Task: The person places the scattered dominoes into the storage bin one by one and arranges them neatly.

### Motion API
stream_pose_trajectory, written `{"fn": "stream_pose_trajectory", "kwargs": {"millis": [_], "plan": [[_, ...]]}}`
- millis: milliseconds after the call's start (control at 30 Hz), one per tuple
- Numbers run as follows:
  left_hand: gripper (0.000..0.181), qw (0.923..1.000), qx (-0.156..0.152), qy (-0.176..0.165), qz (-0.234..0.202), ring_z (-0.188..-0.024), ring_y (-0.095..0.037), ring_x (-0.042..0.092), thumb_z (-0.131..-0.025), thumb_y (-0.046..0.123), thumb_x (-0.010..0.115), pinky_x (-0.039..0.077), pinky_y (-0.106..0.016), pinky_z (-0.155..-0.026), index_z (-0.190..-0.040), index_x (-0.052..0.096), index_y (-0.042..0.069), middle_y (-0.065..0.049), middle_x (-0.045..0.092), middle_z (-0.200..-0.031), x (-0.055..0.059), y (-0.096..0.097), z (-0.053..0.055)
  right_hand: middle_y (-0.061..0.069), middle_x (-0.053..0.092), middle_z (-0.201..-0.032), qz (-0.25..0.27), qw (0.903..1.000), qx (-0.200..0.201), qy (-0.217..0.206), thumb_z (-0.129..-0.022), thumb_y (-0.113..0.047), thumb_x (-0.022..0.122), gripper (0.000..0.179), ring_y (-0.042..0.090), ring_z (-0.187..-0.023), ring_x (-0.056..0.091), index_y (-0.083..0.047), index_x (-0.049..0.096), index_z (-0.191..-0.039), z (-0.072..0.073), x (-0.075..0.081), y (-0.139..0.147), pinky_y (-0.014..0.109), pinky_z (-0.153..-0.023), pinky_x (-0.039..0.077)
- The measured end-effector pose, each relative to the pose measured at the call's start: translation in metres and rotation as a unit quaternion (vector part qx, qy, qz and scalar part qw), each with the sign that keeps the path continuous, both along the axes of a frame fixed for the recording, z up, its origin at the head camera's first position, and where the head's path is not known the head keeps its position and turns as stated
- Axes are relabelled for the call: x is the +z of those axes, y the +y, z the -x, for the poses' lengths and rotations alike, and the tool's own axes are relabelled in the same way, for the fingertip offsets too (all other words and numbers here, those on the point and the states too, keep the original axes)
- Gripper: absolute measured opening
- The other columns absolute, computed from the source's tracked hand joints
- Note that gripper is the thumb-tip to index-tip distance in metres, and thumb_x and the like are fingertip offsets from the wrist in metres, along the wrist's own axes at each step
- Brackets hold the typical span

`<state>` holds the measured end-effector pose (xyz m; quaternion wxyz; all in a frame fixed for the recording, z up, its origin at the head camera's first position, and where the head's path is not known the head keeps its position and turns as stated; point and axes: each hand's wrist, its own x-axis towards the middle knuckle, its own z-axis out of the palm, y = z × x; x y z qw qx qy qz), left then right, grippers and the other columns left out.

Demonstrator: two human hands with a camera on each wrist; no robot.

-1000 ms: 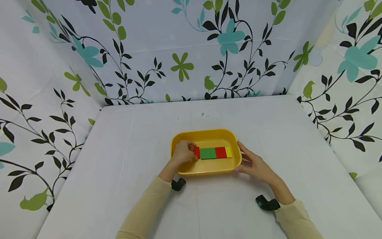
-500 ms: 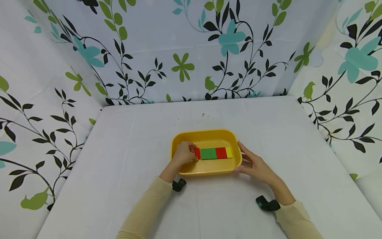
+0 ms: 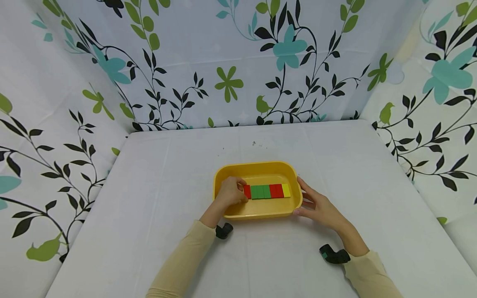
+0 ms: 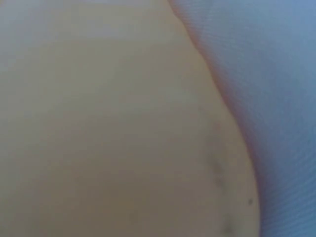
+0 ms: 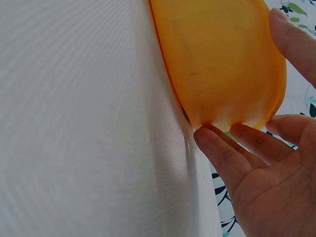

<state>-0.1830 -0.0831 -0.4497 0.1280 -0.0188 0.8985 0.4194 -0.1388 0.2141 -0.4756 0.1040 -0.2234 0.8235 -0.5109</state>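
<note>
A row of flat coloured tiles lies in the yellow tray in the head view. From left to right come a red tile, two green tiles side by side, another red tile and a yellow tile. My left hand reaches inside the tray and pinches the leftmost red tile, partly covering it. At the tray's right end, my right hand holds the outer wall. The right wrist view shows its fingertips against that wall, with the thumb along the side.
The tray stands on a table covered in white cloth. Patterned curtains hang behind and on both sides. Black wrist devices are worn on both arms. Skin and pale cloth fill the blurred left wrist view.
</note>
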Motion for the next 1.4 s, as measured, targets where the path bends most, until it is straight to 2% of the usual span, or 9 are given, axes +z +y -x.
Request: {"fn": "stream_pose_trajectory", "kwargs": {"millis": [267, 567, 1033, 1200, 1400], "plan": [[0.047, 1.0000, -0.004, -0.001, -0.007, -0.072, -0.019, 0.051, -0.064, -0.007, 0.084, 0.043, -0.023, -0.059, -0.108, 0.068, -0.002, -0.007, 0.058, -0.081, -0.0014, 0.0002, 0.0009, 0.016, 0.020, -0.162, 0.000, 1.0000, 0.002, 0.004, -0.086, -0.019, 0.075, 0.093, 0.044, -0.133, 0.046, -0.014, 0.016, -0.158, 0.0005, -0.0006, 0.0004, 0.044, -0.099, 0.046], [0.048, 0.9999, -0.007, -0.011, -0.007, -0.075, -0.019, 0.051, -0.064, -0.006, 0.084, 0.043, -0.022, -0.060, -0.109, 0.068, -0.001, -0.007, 0.058, -0.084, -0.0002, 0.0005, 0.0020, 0.017, 0.020, -0.162, 0.001, 1.0000, 0.004, 0.007, -0.087, -0.018, 0.074, 0.092, 0.044, -0.133, 0.046, -0.013, 0.015, -0.158, 0.0006, -0.0008, 0.0012, 0.044, -0.099, 0.046], [0.051, 0.9962, 0.025, -0.050, -0.066, -0.074, -0.020, 0.050, -0.069, -0.008, 0.080, 0.045, -0.022, -0.056, -0.117, 0.066, 0.003, -0.008, 0.057, -0.090, 0.0023, -0.0012, -0.0017, 0.016, 0.019, -0.162, 0.001, 1.0000, 0.001, 0.006, -0.087, -0.018, 0.074, 0.092, 0.044, -0.132, 0.046, -0.014, 0.015, -0.158, -0.0008, -0.0005, 0.0007, 0.044, -0.099, 0.046], [0.053, 0.9966, 0.018, -0.030, -0.075, -0.076, -0.019, 0.052, -0.071, -0.004, 0.081, 0.044, -0.022, -0.060, -0.121, 0.066, 0.006, -0.009, 0.060, -0.093, 0.0020, -0.0028, -0.0014, 0.017, 0.019, -0.162, 0.001, 1.0000, 0.002, 0.009, -0.087, -0.018, 0.073, 0.092, 0.044, -0.132, 0.046, -0.012, 0.015, -0.158, -0.0015, 0.0006, -0.0002, 0.044, -0.099, 0.046], [0.054, 0.9947, -0.026, 0.025, -0.096, -0.084, -0.019, 0.060, -0.075, 0.001, 0.080, 0.051, -0.025, -0.071, -0.127, 0.064, 0.006, -0.014, 0.063, -0.104, 0.0059, -0.0042, -0.0045, 0.017, 0.021, -0.162, -0.002, 0.9999, -0.001, 0.010, -0.087, -0.018, 0.074, 0.092, 0.044, -0.130, 0.048, -0.013, 0.016, -0.158, -0.0010, -0.0004, 0.0002, 0.044, -0.098, 0.046]]}}
